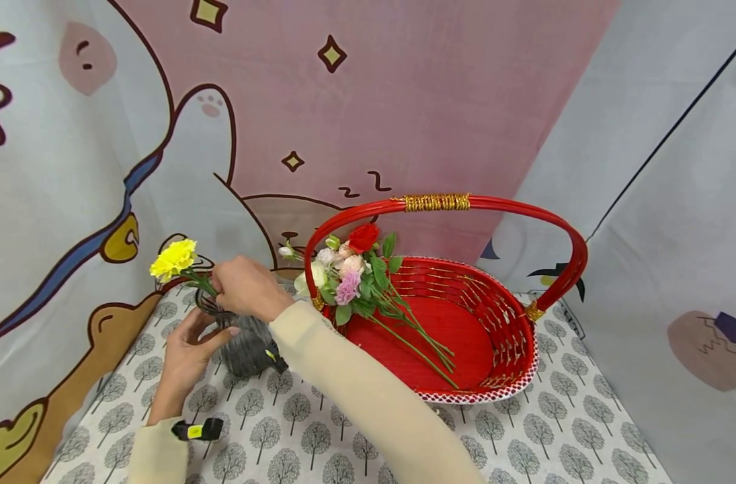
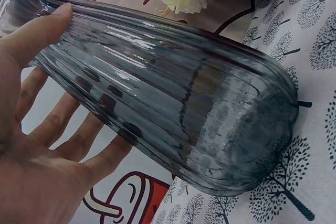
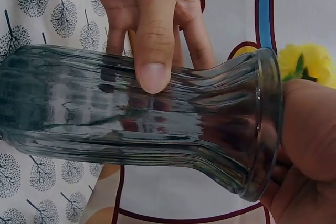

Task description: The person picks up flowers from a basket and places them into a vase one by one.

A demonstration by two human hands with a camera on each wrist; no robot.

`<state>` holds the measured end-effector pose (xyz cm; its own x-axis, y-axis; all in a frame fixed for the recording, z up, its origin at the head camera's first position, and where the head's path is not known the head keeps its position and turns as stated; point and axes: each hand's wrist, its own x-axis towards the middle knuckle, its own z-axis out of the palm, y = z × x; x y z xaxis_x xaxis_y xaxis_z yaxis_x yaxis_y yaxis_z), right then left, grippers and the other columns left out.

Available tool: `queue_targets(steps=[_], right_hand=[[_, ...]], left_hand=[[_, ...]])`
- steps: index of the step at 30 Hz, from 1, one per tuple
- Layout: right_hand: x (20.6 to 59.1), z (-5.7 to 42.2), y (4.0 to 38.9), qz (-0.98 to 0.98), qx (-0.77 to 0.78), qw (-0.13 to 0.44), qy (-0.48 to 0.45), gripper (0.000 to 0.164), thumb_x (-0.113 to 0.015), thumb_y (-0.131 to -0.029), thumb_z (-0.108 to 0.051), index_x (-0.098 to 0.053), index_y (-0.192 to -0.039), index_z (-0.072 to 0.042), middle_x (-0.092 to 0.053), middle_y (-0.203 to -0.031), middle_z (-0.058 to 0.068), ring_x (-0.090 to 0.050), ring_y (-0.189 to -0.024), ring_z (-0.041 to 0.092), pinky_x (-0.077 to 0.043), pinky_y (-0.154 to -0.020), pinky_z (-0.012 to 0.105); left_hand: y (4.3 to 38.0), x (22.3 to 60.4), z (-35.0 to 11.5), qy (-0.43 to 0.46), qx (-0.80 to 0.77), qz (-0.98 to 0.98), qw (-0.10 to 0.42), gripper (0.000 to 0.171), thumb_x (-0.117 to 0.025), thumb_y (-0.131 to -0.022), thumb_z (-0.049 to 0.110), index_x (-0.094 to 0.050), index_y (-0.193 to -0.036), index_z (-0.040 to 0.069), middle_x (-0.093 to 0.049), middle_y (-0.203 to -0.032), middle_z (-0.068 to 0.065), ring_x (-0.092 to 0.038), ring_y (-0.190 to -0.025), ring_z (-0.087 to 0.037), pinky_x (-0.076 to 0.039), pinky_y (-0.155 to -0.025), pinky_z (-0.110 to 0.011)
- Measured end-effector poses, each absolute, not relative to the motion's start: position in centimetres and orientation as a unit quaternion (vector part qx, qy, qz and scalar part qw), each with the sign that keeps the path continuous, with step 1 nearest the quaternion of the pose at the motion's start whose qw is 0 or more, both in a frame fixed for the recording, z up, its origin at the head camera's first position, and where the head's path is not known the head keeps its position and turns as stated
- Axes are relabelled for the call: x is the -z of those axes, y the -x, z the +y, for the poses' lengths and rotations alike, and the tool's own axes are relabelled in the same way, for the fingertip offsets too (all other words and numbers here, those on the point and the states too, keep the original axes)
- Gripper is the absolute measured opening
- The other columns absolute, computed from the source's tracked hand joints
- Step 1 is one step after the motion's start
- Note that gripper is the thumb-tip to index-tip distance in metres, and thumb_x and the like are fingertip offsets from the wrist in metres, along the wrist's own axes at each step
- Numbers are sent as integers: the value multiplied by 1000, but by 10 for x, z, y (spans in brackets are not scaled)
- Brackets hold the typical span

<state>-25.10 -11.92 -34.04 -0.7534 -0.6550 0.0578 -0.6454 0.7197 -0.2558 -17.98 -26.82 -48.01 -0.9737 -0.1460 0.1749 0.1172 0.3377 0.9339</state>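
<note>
A grey, see-through ribbed glass vase (image 1: 247,349) leans on the table, its flared mouth toward the upper left. My left hand (image 1: 189,346) grips it just below the neck, thumb (image 2: 52,22) on one side and fingers on the other. At the mouth, my right hand (image 1: 247,286) pinches the green stem of a yellow carnation (image 1: 174,260). The bloom points out past the rim to the left. In the right wrist view, a thin stem shows through the glass (image 3: 100,119). My right fingertips are partly hidden behind the rim.
A red woven basket (image 1: 527,370) with a tall arched handle (image 1: 437,202) stands right of the vase. Artificial flowers (image 1: 349,269), including a red rose (image 1: 364,236), lie across its left side. A tree-print cloth (image 1: 313,433) covers the table; printed curtains (image 1: 440,101) hang behind.
</note>
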Motion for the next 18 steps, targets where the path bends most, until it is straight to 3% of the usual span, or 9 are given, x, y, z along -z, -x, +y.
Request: queue_targets(steps=[3, 8, 13, 18], right_hand=[[340, -118, 251, 924, 133, 21, 359, 25, -64, -102, -24, -57, -79, -19, -50, -69, -7, -44, -57, 5, -34, -48, 17], [340, -115, 252, 918, 168, 36, 357, 9, -67, -101, -28, -68, -102, -20, -69, -91, -9, -60, -73, 1, -47, -59, 12], [342, -109, 254, 908, 218, 46, 355, 29, -70, -99, -30, -66, -125, -17, -70, -102, -8, -62, -78, 3, -50, -65, 12], [344, -100, 255, 890, 293, 53, 346, 46, -75, -95, -30, -59, -135, -13, -69, -111, -6, -61, -85, 2, -49, -70, 9]], left_hand=[[180, 480, -268, -8, 577, -809, 114, 62, -77, -94, 30, -51, -151, 31, -62, -130, 18, -51, -123, 8, -52, -91, -8], [180, 480, -267, -4, 575, -810, 117, 64, -77, -94, 29, -49, -153, 33, -62, -130, 18, -51, -123, 8, -51, -92, -8], [180, 480, -268, -11, 581, -806, 115, 58, -77, -94, 29, -55, -148, 26, -64, -125, 17, -52, -123, 8, -51, -92, -7], [179, 480, -267, -22, 581, -806, 113, 56, -77, -94, 29, -57, -145, 23, -63, -122, 18, -51, -124, 8, -51, -92, -7]])
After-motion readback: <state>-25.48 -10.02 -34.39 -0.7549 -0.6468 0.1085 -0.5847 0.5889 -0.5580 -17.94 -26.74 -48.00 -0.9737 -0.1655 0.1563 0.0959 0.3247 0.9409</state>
